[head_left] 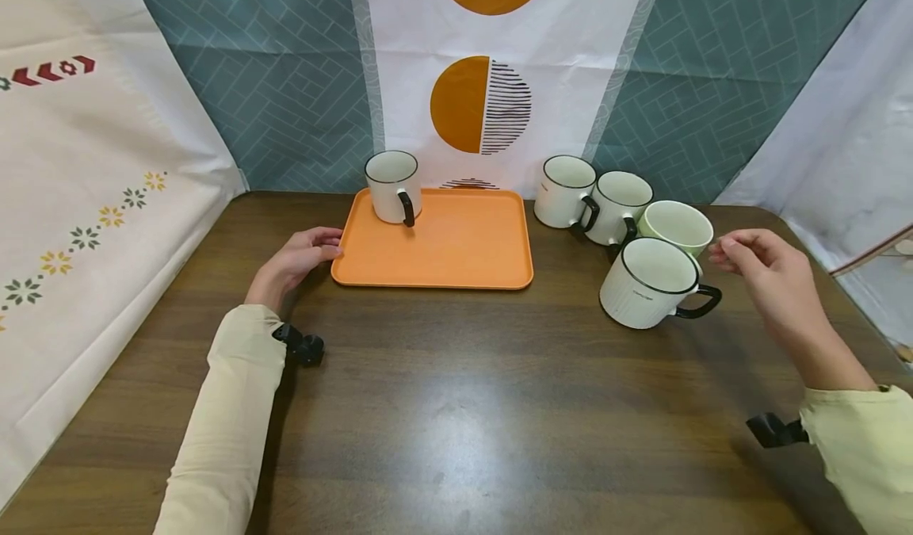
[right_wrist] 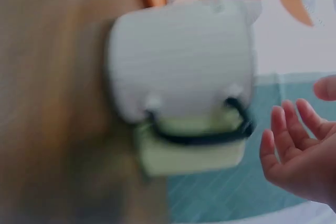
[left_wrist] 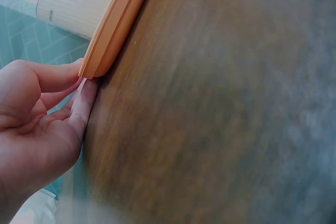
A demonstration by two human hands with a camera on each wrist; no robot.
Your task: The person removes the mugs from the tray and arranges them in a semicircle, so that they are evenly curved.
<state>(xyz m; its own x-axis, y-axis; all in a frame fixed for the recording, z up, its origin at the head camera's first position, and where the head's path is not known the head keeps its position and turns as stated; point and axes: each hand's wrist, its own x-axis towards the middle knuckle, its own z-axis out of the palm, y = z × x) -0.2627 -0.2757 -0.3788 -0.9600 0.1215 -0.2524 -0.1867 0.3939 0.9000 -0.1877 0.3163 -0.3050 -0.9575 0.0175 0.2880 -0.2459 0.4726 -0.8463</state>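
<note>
My left hand (head_left: 298,257) is at the left edge of an orange tray (head_left: 464,254). In the left wrist view, the hand (left_wrist: 44,114) pinches the tray's rim (left_wrist: 113,32) at one corner. On the tray's back left stands a white mug (head_left: 388,190) with a black rim and handle. Loosely curled and holding nothing, my right hand (head_left: 777,273) hovers beside a light green mug (head_left: 678,224) and a larger white mug (head_left: 638,293), whose black handle points right. In the right wrist view this white mug (right_wrist: 184,61) is blurred and partly covers the green one (right_wrist: 197,161).
Two more white mugs, one at the back (head_left: 559,198) and one beside it (head_left: 612,216), stand close together right of the tray. A patterned cloth (head_left: 285,83) hangs behind the wooden table (head_left: 456,392). White cloths hang along the left and right sides.
</note>
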